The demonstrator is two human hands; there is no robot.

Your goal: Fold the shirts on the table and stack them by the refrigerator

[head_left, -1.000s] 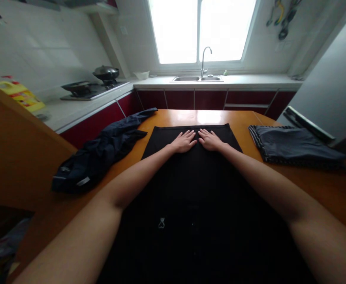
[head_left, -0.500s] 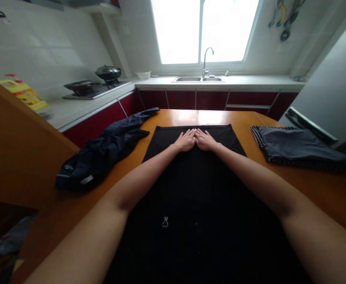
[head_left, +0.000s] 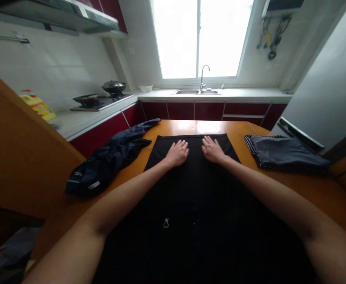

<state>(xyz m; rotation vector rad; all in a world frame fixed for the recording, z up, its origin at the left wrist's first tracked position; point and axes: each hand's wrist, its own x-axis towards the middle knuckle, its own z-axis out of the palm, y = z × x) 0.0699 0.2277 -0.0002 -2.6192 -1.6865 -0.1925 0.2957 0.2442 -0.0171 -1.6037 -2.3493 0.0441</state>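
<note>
Both bare hands are pressing near the far hem of the flat black garment (head_left: 190, 185) on the glossy orange-brown wooden table (head_left: 179, 126), seemingly smoothing it: the left hand (head_left: 177, 153) and right hand (head_left: 213, 150) are lying apart, palms down, fingers extended, gripping nothing.

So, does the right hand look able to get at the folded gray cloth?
Likely yes: the right hand rests open on the black garment, and nothing visible blocks its way to the folded gray cloth.

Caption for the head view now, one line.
Both hands rest on black cloth on a wooden table, dark crumpled garment left, folded cloth right.
</note>
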